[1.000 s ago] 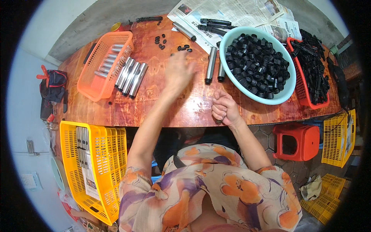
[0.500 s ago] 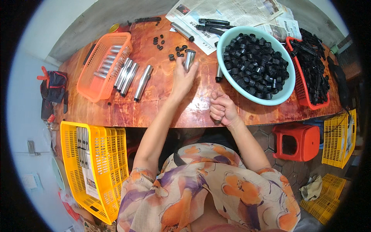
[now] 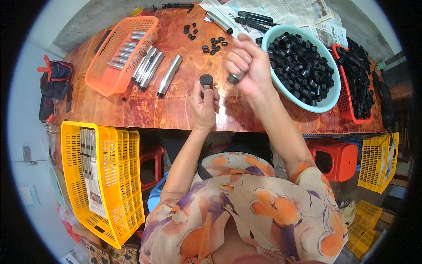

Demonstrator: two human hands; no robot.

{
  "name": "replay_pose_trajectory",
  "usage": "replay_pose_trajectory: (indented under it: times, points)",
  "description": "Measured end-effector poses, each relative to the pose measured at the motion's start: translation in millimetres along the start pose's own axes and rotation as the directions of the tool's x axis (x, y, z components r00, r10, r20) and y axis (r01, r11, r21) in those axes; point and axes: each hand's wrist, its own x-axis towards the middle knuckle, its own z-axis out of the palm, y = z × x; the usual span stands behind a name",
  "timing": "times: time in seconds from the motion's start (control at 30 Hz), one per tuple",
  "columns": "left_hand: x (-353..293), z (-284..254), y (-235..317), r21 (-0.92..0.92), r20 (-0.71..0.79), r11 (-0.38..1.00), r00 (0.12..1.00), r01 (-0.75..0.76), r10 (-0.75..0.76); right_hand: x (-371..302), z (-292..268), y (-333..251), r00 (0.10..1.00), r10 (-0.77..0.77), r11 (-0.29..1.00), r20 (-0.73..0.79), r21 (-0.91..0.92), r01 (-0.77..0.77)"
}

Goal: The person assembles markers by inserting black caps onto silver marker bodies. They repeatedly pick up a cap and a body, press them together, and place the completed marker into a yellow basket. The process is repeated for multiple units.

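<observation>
My left hand (image 3: 203, 108) is closed around an upright metal tube, whose black round end cap (image 3: 206, 79) faces up. Most of that tube is hidden by my fingers. Raised to the right of it, my right hand (image 3: 251, 66) makes a fist around a short cylinder (image 3: 236, 78) with a greyish, dark-edged end; the rest is hidden in the palm. Several small black rings (image 3: 214, 45) lie on the table beyond my hands. To the left, a silver tube (image 3: 169, 76) with a black end lies apart from a group of similar tubes (image 3: 149, 68).
An orange basket (image 3: 100, 72) of silver tubes stands at the left. At the right are a pale blue basin (image 3: 337, 83) heaped with black caps and a red basket (image 3: 347, 99) of black parts. Newspaper (image 3: 299, 13) lies at the back; a yellow crate (image 3: 127, 176) stands below left.
My left hand came back toward me, and the tube in it now shows its black cap upward. My right fist rose from the table's near edge to beside the basin. The view shifted slightly.
</observation>
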Motion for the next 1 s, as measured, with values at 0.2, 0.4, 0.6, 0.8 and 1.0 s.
replay_pose_trajectory:
  times: [0.2, 0.4, 0.6, 0.8, 1.0]
  points:
    - [-5.7, 0.1, -1.3, 0.023, 0.028, 0.998, 0.998, -0.053, 0.053, 20.7, 14.4, 20.1, 0.988, 0.076, 0.997, -0.138, 0.020, -0.074]
    - [-4.3, -1.6, -9.0, 0.036, 0.050, 0.991, 0.991, -0.127, 0.125, 25.6, 11.1, 23.5, 0.974, 0.105, 0.994, -0.199, 0.017, -0.104]
    - [-4.6, 2.8, -7.1, 0.134, -0.002, 0.976, 0.984, -0.174, 0.176, 22.3, 7.7, 20.0, 0.958, 0.117, 0.993, -0.262, 0.047, -0.109]
    - [-3.0, -2.1, -19.8, 0.248, 0.003, 0.933, 0.963, -0.262, 0.270, 23.1, 2.3, 18.4, 0.963, 0.125, 0.992, -0.239, 0.048, -0.116]
    - [-3.5, -2.0, -24.5, 0.288, -0.002, 0.916, 0.956, -0.281, 0.294, 18.2, 6.5, 16.6, 0.969, 0.056, 0.998, -0.240, -0.013, -0.061]
